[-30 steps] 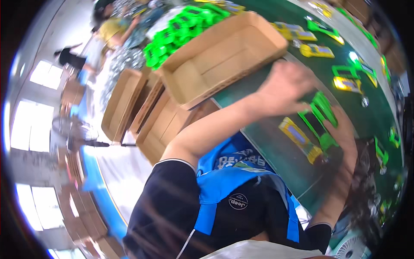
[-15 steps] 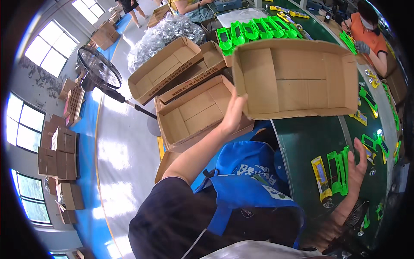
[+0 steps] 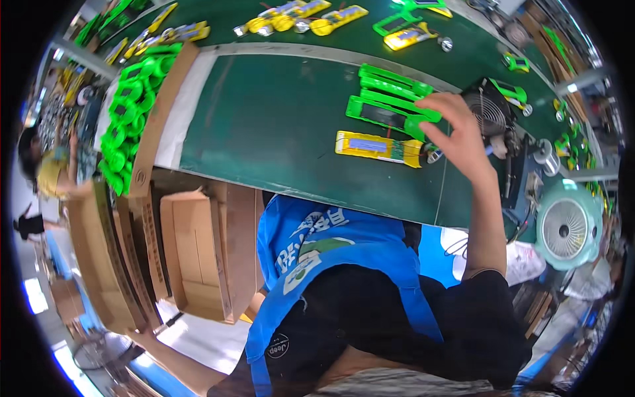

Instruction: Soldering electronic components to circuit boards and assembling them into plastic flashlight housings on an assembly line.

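Note:
My left hand [image 3: 140, 337] is at the lower end of a long, shallow cardboard tray [image 3: 99, 255] at the far left, gripping its corner, fingers partly hidden. Over the green bench my right hand [image 3: 456, 129] curves with thumb and fingers apart. Between them lies the end of a bright green plastic frame [image 3: 383, 114], one of several side by side; I see no firm grip. Just nearer to me lies a yellow-wrapped part [image 3: 377, 147] with a pale label strip and a small round metal end.
More cardboard trays [image 3: 194, 255] stand at the left beside the bench [image 3: 278, 126]. A carton [image 3: 165, 109] of green frames sits on its left end. Yellow parts [image 3: 288, 16] lie along the far strip. A black fan [image 3: 488, 109] and a pale green fan [image 3: 564, 225] stand at the right.
My view has turned toward the bench. The tray in my left hand has gone from above the bench to the far left, by the other trays. My right hand has come in over the green frames.

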Demonstrator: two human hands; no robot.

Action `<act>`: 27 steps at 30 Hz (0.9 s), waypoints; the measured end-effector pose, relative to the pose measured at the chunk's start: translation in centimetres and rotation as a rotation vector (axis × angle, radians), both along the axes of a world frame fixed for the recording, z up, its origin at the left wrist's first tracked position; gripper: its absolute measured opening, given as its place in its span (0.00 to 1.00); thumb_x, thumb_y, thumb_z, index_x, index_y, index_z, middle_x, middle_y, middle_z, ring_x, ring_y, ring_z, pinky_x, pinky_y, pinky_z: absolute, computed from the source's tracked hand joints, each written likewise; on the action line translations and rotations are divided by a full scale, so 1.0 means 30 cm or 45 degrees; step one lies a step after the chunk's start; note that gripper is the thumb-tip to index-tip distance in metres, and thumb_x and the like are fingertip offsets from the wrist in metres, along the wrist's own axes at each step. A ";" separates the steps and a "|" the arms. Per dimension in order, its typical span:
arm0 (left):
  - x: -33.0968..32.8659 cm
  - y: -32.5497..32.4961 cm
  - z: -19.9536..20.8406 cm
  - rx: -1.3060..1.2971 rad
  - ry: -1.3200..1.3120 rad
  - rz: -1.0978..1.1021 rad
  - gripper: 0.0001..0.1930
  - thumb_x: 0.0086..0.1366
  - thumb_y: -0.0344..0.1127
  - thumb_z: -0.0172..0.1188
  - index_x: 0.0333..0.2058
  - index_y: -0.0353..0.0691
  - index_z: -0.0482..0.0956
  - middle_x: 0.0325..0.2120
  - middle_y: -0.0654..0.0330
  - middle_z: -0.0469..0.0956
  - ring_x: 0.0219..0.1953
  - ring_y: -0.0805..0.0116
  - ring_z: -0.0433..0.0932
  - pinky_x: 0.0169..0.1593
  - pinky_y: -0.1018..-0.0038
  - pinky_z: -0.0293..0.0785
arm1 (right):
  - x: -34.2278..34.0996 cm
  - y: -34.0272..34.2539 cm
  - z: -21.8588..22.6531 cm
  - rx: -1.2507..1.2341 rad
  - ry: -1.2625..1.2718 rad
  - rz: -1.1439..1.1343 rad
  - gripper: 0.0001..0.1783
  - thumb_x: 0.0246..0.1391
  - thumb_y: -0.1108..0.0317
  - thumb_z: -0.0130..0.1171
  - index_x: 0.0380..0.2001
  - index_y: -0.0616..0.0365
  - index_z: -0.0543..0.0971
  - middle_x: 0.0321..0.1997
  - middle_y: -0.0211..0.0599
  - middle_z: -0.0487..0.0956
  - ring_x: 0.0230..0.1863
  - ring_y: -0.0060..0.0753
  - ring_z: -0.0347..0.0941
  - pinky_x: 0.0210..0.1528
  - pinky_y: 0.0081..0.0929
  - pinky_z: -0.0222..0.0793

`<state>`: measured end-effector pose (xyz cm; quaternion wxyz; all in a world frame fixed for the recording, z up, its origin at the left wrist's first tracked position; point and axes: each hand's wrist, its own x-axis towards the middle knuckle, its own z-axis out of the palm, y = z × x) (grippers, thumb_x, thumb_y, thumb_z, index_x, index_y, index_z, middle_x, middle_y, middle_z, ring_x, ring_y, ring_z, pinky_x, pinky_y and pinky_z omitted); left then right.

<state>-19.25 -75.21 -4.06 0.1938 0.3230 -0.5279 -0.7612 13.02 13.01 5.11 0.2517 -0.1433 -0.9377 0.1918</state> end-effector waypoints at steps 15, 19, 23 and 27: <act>-0.153 0.145 -0.130 -0.779 -0.459 0.123 0.24 0.64 0.44 0.52 0.55 0.37 0.70 0.52 0.50 0.71 0.55 0.52 0.70 0.57 0.51 0.68 | -0.105 0.177 -0.223 0.343 -0.156 -0.107 0.28 0.48 0.65 0.63 0.56 0.46 0.72 0.58 0.33 0.70 0.58 0.43 0.66 0.55 0.42 0.60; -0.041 0.410 0.130 -2.003 -0.536 0.801 0.23 0.64 0.44 0.52 0.54 0.37 0.70 0.51 0.50 0.71 0.55 0.52 0.70 0.56 0.52 0.69 | -0.061 0.168 -0.201 0.314 -0.036 -0.122 0.29 0.47 0.64 0.64 0.55 0.46 0.73 0.60 0.33 0.70 0.59 0.44 0.65 0.59 0.42 0.58; 0.113 1.227 0.252 -2.043 0.524 -0.753 0.11 0.63 0.26 0.56 0.44 0.37 0.77 0.42 0.56 0.75 0.43 0.62 0.74 0.51 0.66 0.71 | 0.108 0.096 -0.188 -0.316 0.429 -0.290 0.16 0.53 0.76 0.59 0.46 0.57 0.77 0.42 0.36 0.78 0.44 0.32 0.74 0.46 0.28 0.69; 0.369 2.035 0.197 -1.952 1.683 -1.982 0.14 0.48 0.22 0.64 0.36 0.37 0.80 0.36 0.57 0.78 0.36 0.60 0.77 0.39 0.68 0.75 | 0.316 0.001 -0.280 -1.706 1.461 -0.296 0.16 0.63 0.66 0.51 0.52 0.61 0.72 0.39 0.31 0.74 0.36 0.22 0.67 0.43 0.24 0.65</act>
